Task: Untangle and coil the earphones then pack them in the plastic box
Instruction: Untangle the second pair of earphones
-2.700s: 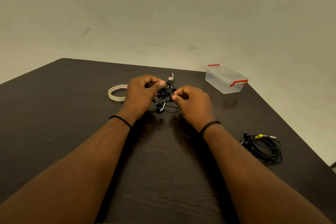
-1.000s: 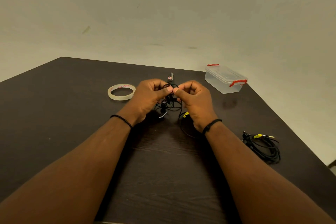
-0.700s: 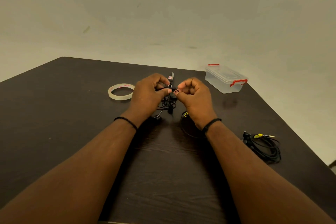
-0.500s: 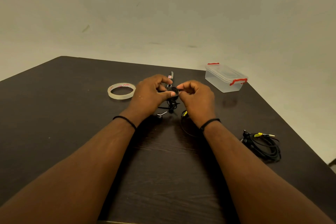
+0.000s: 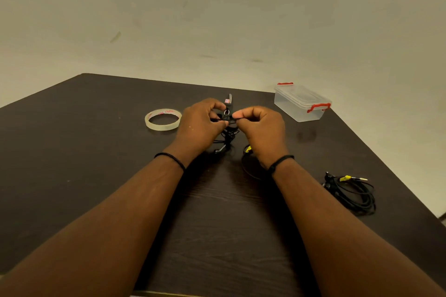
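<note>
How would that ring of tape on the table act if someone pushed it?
The tape roll lies flat on the table, so it would probably slide rather than roll. It looks thin and hollow, so likely light. Set on edge, it could well roll away.

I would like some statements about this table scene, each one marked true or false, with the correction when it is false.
1. Both the left hand and the right hand pinch the tangled earphones. True.
2. The plastic box is open, with its lid off. False: the lid is on the box, which has red clips.
3. A second bundle of earphones lies on the table to the right of the right forearm. True.
4. The tape roll sits inside the plastic box. False: it lies on the table, left of the left hand.
5. An earphone already lies in the box. False: the clear box looks empty.
</note>
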